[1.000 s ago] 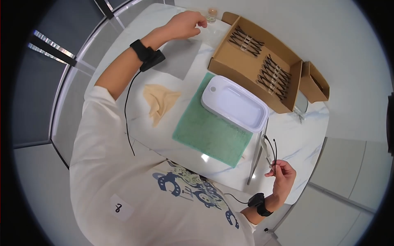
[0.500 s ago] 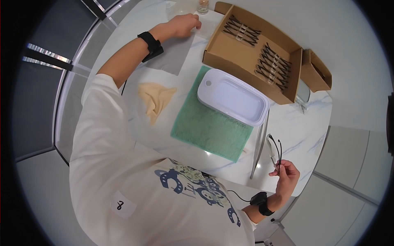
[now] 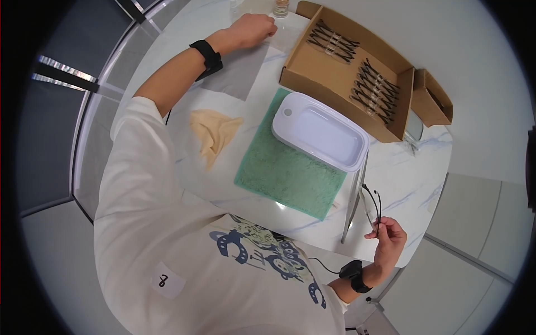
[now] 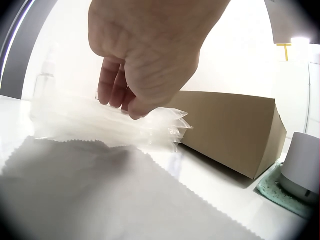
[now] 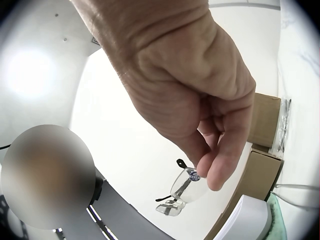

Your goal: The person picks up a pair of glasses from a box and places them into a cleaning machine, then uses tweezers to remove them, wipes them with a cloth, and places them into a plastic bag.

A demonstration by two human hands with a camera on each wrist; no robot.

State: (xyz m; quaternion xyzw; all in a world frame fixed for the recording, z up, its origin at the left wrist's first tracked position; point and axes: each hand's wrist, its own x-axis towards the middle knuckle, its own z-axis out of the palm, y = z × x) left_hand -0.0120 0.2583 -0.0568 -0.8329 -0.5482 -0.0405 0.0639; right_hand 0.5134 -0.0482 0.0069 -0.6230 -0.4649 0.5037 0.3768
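Observation:
In the left wrist view, the left hand reaches down over a stack of clear plastic bags, its bent fingers and thumb at the top of the stack; whether they pinch a bag cannot be told. From the head view the same hand is beyond a grey cloth with a zigzag edge. The right hand holds a pair of glasses over the table's right side. Its thumb and finger pinch one lens edge in the right wrist view, where the glasses hang with dark temples.
A cardboard box holds several pairs of glasses with crossed temples; a smaller box adjoins it. The white tray lies on a green mat. Also there: a beige cloth, tweezers and a small glass bottle.
Over the last second the left wrist has turned and the hand has shifted slightly, staying by the bags. The right hand keeps its hold on the glasses. The head view has shifted a little.

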